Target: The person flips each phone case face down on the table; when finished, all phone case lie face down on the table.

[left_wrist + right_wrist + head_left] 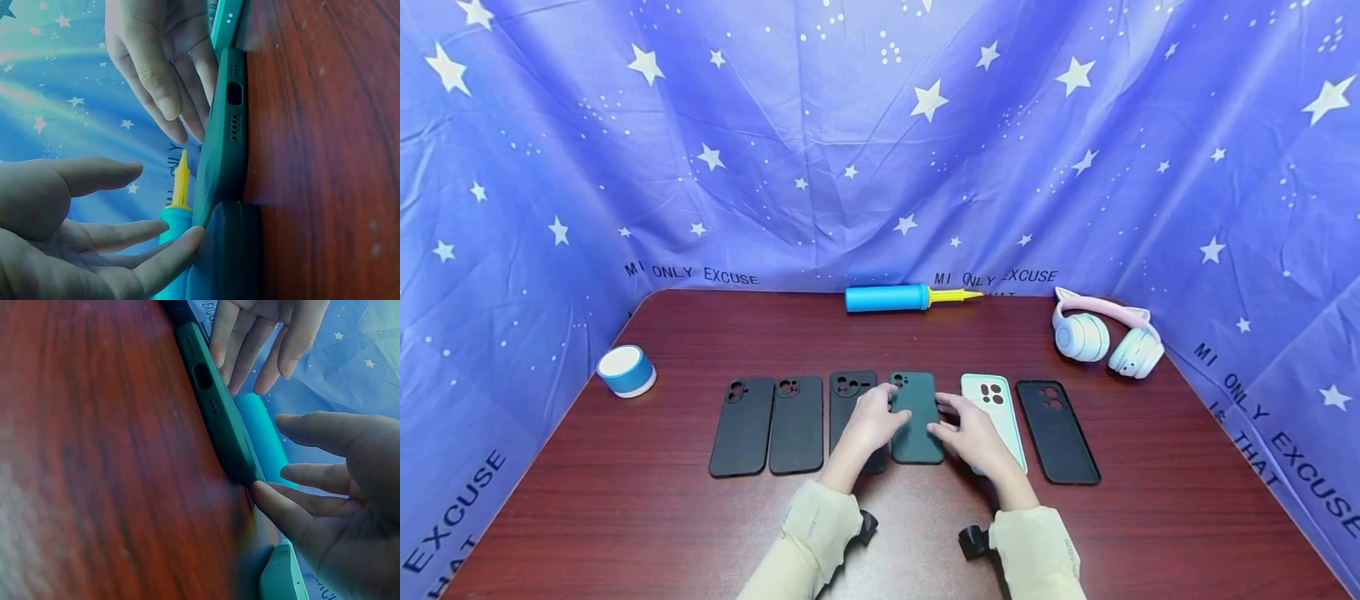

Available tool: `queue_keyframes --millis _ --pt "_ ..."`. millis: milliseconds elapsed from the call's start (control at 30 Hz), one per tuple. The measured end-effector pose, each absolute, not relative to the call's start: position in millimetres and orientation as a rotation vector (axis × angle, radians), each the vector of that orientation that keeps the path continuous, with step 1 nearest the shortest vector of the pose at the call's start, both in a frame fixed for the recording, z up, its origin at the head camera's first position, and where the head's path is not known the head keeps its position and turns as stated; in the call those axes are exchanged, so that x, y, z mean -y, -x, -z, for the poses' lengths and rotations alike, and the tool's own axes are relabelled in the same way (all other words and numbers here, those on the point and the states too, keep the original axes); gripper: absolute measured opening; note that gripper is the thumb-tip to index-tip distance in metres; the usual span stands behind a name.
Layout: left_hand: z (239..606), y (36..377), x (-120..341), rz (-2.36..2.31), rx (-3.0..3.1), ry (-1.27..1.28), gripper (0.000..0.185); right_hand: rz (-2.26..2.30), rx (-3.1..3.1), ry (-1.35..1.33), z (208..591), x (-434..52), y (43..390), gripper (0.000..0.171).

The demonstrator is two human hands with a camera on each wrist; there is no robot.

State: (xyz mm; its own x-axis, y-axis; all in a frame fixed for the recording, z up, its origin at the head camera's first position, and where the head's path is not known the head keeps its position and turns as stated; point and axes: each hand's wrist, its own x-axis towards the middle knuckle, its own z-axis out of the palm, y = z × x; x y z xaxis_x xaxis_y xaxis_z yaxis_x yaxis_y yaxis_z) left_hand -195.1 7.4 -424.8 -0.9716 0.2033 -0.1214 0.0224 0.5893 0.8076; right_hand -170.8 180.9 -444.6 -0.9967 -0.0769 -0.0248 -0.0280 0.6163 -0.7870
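Left hand (872, 421) and right hand (973, 433), fingers straight, fingertips touching opposite edges of dark green phone case (916, 425), holding nothing, black case under left hand partly hidden

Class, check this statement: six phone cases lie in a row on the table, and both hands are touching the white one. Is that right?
Not quite. Six cases do lie in a row, but the left hand and right hand touch the dark green case, not the white case beside it. The head view shows this.
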Motion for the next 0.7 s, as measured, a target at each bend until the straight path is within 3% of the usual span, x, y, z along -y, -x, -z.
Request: queue_keyframes --millis 333,700 --pt "420 195 -4 -1.335 -2.611 -0.2 0.049 1.355 -2.758 0.116 443 -185 172 0.054" --pt "417 194 -24 -1.569 -2.562 -0.242 0.041 1.43 -2.775 0.095 432 -227 171 0.052"
